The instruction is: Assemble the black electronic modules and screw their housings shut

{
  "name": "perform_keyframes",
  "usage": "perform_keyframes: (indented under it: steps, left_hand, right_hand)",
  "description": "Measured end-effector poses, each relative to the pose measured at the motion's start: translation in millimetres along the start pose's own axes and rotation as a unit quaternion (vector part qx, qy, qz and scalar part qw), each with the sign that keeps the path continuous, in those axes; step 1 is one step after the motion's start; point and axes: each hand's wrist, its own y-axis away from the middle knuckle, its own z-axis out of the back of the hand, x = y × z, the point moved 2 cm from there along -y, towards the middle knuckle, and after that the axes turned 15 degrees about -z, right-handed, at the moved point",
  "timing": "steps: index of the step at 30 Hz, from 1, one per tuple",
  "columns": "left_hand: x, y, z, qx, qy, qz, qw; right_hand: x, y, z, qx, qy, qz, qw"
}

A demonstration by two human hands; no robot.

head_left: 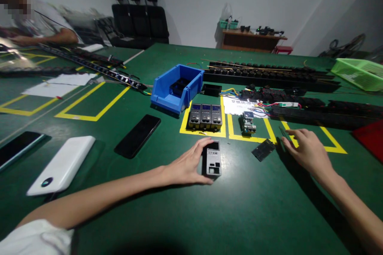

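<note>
My left hand (191, 163) is closed on a small grey plastic module housing (213, 159), thumb at its near end and fingers at its far end. The housing stands on the green table with its cut-out openings facing up. My right hand (308, 147) pinches a thin dark tool (282, 131), which looks like tweezers. Left of that hand, a flat black panel (263, 150) lies on the table. Beyond it a bare circuit board assembly (249, 122) stands inside a yellow taped box. Several finished-looking grey modules (205, 116) stand side by side in another taped box.
A blue parts bin (170, 101) with black pieces stands behind the modules. Long black strips with wires (269, 71) run along the back right. A black phone (137, 135) and a white power bank (62, 163) lie at left. Another person (56, 24) sits at far left.
</note>
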Motion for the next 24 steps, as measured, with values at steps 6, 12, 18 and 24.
perform_keyframes:
  steps: [6, 12, 18, 24]
  left_hand:
    - [9.6, -0.7, 2.9, -0.006, -0.010, 0.026, 1.000]
    - [12.9, 1.9, 11.8, -0.004, -0.006, 0.022, 1.000]
    - [11.2, 1.6, 12.1, -0.004, -0.014, 0.017, 1.000]
    - [12.4, 2.9, 10.8, -0.003, -0.006, 0.037, 0.999]
  right_hand:
    - [54.7, 27.9, 0.9, 0.053, -0.011, 0.110, 0.992]
    - [60.7, 37.6, -9.4, 0.068, 0.067, 0.073, 0.993]
    - [60.3, 38.5, -12.7, 0.104, 0.041, 0.057, 0.992]
    - [67.5, 42.8, -10.0, 0.115, 0.019, 0.040, 0.992]
